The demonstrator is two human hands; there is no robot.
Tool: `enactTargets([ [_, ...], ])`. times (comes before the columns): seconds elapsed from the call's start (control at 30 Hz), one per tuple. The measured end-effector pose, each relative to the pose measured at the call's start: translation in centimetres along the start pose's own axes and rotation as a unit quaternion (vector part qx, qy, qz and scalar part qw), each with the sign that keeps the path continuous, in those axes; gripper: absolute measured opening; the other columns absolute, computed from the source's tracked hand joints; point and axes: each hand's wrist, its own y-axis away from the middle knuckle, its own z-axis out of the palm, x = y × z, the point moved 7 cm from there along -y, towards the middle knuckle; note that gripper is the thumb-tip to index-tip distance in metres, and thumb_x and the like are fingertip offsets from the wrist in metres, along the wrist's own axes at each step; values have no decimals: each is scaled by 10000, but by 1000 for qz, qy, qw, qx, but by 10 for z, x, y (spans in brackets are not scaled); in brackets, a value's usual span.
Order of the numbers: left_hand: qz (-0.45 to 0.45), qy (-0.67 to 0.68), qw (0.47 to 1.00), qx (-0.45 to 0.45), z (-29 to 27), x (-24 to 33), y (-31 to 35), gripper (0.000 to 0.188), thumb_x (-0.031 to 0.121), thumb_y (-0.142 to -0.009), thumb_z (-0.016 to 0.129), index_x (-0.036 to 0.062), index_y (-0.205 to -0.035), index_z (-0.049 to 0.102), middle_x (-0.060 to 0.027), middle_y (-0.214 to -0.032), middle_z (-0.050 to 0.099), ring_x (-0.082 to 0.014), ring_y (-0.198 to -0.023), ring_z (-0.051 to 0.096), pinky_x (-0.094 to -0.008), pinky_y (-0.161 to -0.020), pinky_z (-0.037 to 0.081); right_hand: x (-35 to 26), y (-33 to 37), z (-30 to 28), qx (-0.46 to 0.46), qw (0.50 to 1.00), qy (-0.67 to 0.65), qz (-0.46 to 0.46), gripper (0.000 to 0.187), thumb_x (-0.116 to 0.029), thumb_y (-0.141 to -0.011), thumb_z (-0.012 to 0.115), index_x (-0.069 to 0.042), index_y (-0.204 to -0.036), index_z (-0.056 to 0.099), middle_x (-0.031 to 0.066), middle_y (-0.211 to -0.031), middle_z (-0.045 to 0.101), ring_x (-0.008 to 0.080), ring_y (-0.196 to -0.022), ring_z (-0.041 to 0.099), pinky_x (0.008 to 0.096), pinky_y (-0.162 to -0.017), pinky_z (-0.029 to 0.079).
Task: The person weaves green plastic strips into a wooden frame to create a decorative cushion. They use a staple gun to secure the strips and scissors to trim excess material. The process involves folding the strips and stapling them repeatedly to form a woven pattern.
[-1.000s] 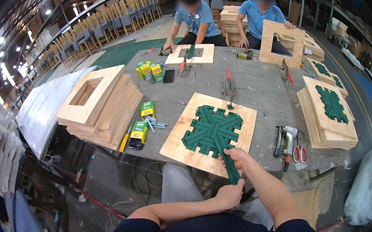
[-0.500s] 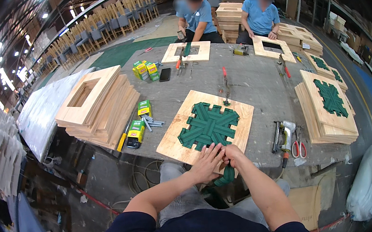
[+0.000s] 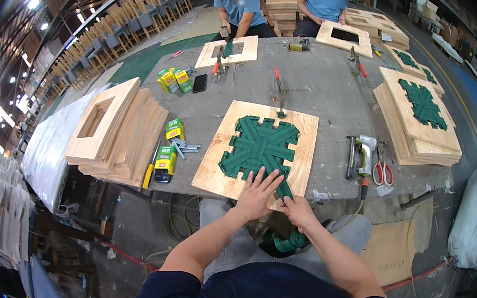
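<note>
In front of me a square wooden panel (image 3: pixel 213 180) lies turned at an angle on the table's near edge. Dark green webbing (image 3: pixel 257 145) crosses its middle in overlapping strips, the ends folded around the opening. My left hand (image 3: pixel 254 197) rests on the panel with fingers spread over the near part of the webbing. At the near edge my right hand (image 3: pixel 299 213) grips a webbing strip (image 3: pixel 283 189), which runs taut from the woven centre. Below it a roll of green webbing (image 3: pixel 286 243) hangs by my lap. A clamp (image 3: pixel 280 95) with a red handle touches the panel's far corner.
On the right lie a staple gun (image 3: pixel 365 156), red-handled scissors (image 3: pixel 382 173) and a stack of webbed panels (image 3: pixel 421 141). Left are staple boxes (image 3: pixel 164 158), loose staples (image 3: pixel 183 147) and stacked wooden frames (image 3: pixel 113 144). Two people in blue shirts work across the grey table (image 3: pixel 326 99).
My right hand has drawn the webbing strip out straight over the panel's near edge. My left hand has flattened, fingers spread on the webbing. The view has shifted slightly.
</note>
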Motion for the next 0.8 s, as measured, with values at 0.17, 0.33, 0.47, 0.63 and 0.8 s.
enactTargets([
  [0.17, -3, 3, 1000, -13, 0, 1, -2, 1126, 489, -683, 893, 241, -1620, 319, -48, -1714, 238, -449, -1551, 225, -655, -1224, 211, 19, 21, -5, 33, 998, 35, -32, 359, -293, -1103, 482, -23, -914, 626, 0, -640, 514, 105, -482, 423, 312, -441, 339],
  [0.33, -6, -13, 999, -50, 1, 3, -4, 1115, 323, -660, 900, 282, -1616, 327, -38, -1702, 268, -446, -1540, 249, -661, -1213, 234, 23, 38, -15, 32, 997, 43, -53, 369, -289, -1094, 491, -18, -884, 626, 31, -637, 542, 142, -532, 496, 336, -517, 403],
  [0.47, -7, -5, 1000, -26, -4, 4, -5, 1103, 275, -647, 888, 307, -1608, 347, -17, -1687, 304, -433, -1525, 289, -657, -1212, 243, 27, 46, -22, 24, 999, 40, -27, 383, -298, -1091, 490, -11, -881, 630, 53, -634, 555, 170, -571, 544, 355, -573, 446],
  [0.63, -3, -16, 1000, -22, -2, 3, -6, 1031, 225, -670, 835, 355, -1588, 385, 8, -1673, 332, -417, -1521, 307, -668, -1211, 240, 30, 50, -28, 25, 994, 68, -84, 392, -313, -1091, 481, -19, -878, 628, 73, -647, 575, 206, -588, 578, 381, -595, 463],
  [0.8, -5, -33, 999, -32, 5, 1, -6, 977, 154, -675, 775, 381, -1561, 432, 15, -1661, 353, -399, -1527, 302, -661, -1212, 241, 48, 49, -34, 27, 993, 88, -68, 400, -320, -1088, 479, -17, -868, 620, 97, -651, 584, 251, -620, 610, 408, -625, 474],
])
